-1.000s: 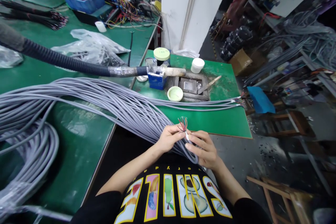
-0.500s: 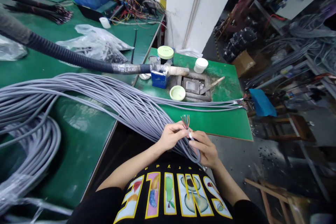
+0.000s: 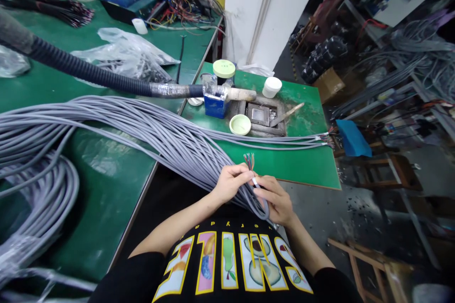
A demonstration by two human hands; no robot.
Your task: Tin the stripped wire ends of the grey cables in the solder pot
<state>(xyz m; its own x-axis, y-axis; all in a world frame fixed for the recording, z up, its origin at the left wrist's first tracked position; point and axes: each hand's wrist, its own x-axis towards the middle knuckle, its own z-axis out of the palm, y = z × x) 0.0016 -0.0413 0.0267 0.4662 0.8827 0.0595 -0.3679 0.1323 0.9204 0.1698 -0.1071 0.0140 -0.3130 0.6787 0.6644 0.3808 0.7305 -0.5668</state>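
My left hand (image 3: 231,182) pinches the fanned, multicoloured wires (image 3: 249,161) at the stripped end of a grey cable. Just below, my right hand (image 3: 275,199) has its fingers closed round the same grey cable (image 3: 265,206), beside a white band (image 3: 255,181) near its end. Under both hands runs a thick bundle of grey cables (image 3: 170,137), reaching from the left table across to my lap. A few cables lie apart on the green board, their stripped ends (image 3: 322,138) at its right edge.
A solder pot (image 3: 261,116) with a flat tool across it sits on the green board. Around it are a pale green dish (image 3: 240,124), a white tub (image 3: 272,87), a blue box (image 3: 215,106) and a black hose (image 3: 106,78). A wooden stool (image 3: 359,265) stands at right.
The view shifts slightly. Both hands stay on the cable end, with small finger movements; the coloured wires change from widely fanned to closer together.
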